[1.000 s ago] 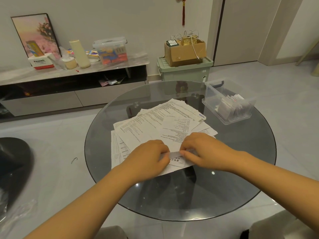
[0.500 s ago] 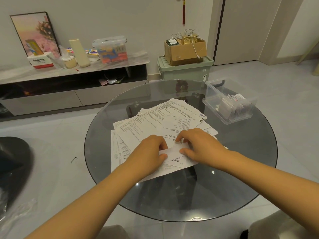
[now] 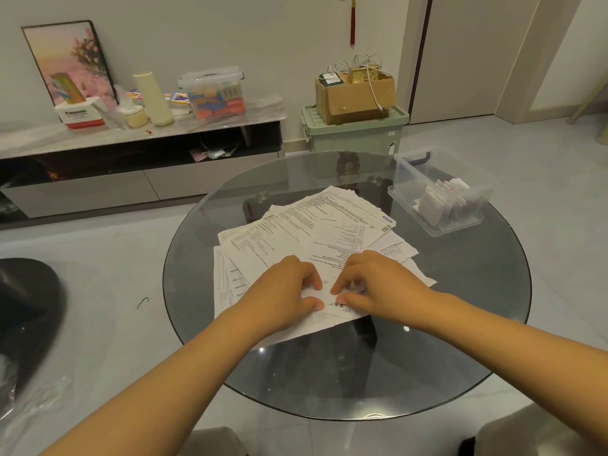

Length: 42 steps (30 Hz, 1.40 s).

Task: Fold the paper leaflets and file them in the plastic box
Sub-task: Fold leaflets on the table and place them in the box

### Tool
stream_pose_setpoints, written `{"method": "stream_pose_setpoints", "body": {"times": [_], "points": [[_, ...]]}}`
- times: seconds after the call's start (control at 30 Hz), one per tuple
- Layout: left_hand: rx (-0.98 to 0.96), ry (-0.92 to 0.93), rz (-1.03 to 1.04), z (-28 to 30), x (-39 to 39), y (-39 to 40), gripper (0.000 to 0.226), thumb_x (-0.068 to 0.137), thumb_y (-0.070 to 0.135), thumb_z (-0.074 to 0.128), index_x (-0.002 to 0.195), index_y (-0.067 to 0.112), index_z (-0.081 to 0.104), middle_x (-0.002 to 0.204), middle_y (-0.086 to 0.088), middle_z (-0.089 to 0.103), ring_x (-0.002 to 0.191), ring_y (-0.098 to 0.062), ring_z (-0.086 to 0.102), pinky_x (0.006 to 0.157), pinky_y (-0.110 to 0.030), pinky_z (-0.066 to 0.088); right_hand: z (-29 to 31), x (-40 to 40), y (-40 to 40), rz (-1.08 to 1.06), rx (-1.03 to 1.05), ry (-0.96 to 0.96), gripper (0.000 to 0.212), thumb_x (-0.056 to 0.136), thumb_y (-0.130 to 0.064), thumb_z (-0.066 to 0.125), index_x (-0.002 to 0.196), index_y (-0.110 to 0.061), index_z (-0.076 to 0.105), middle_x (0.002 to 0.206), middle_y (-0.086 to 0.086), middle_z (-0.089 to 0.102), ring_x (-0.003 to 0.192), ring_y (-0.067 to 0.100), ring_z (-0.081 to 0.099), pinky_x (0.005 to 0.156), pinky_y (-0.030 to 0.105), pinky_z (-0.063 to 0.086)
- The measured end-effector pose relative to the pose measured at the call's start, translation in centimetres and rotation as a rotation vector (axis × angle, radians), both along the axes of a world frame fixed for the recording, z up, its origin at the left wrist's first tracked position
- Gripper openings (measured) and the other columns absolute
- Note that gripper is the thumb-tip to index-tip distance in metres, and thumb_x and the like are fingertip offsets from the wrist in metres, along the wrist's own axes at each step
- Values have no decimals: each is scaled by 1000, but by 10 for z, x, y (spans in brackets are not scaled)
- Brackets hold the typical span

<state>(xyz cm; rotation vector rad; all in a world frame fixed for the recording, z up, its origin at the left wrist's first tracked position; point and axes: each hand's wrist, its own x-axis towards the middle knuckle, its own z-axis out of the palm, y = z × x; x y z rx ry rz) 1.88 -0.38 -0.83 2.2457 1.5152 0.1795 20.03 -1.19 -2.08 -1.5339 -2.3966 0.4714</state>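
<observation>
- The left hand (image 3: 289,287) and right hand (image 3: 371,284) are seen close together at the near edge of the paper pile, fingertips almost meeting over one leaflet (image 3: 329,296).
- Both hands are pinched on that leaflet: thumb below, fingers curled on top, in each case.
- Compared with a second ago, the hands have been drawn nearer each other and shifted slightly away from the body; the strip of paper visible between them has narrowed. It is judged that a fold is being rolled or pressed forward, so the fold is under way but not yet finished.
- The leaflet is held low over the pile of unfolded leaflets (image 3: 306,232), which is spread on the glass counter (image 3: 460,324). The pile appears unmoved by the folding.
- Many sheets remain flat, so the task is judged far from done.
- Farther off to the right, the plastic box (image 3: 424,222) is set on the counter, open, with folded leaflets (image 3: 444,202) already standing inside. It is well apart from the hands; a reach will be needed for filing.
</observation>
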Motion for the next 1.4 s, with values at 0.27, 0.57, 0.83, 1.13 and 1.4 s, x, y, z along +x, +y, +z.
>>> {"method": "stream_pose_setpoints", "body": {"times": [0.27,0.57,0.83,1.13,1.4], "points": [[-82,-56,123,1,4,-1,33,78,35,74,105,29,55,89,12,49,81,-7,48,71,-21,39,3,4,-1,25,-8,-42,26,87,-36,60,112,-30,64,106,-9,57,98,7,47,82,23,42],[-66,-249,147,3,5,0,19,80,19,72,71,29,60,76,11,59,72,-5,53,65,-18,40,0,7,1,-51,28,-41,28,86,-40,61,112,-28,61,112,-5,48,109,13,36,88,24,30],[-26,-414,164,11,31,10,13,85,23,66,75,28,59,94,12,63,91,-5,57,67,-16,41,16,26,4,-198,-61,181,8,86,-30,62,86,-22,59,94,-6,55,90,11,48,71,23,36],[-16,-650,150,12,84,22,4,87,18,65,84,21,64,95,7,66,92,-8,60,74,-12,43,34,72,-2,-473,-191,483,10,87,-28,63,88,-18,60,85,-3,66,70,14,65,70,31,54],[14,-576,83,2,121,22,12,87,18,66,94,26,62,109,7,60,102,-7,54,88,-21,42,25,111,-3,-632,-49,416,12,81,-12,69,86,-21,63,80,-10,57,72,8,52,59,17,42]]}}
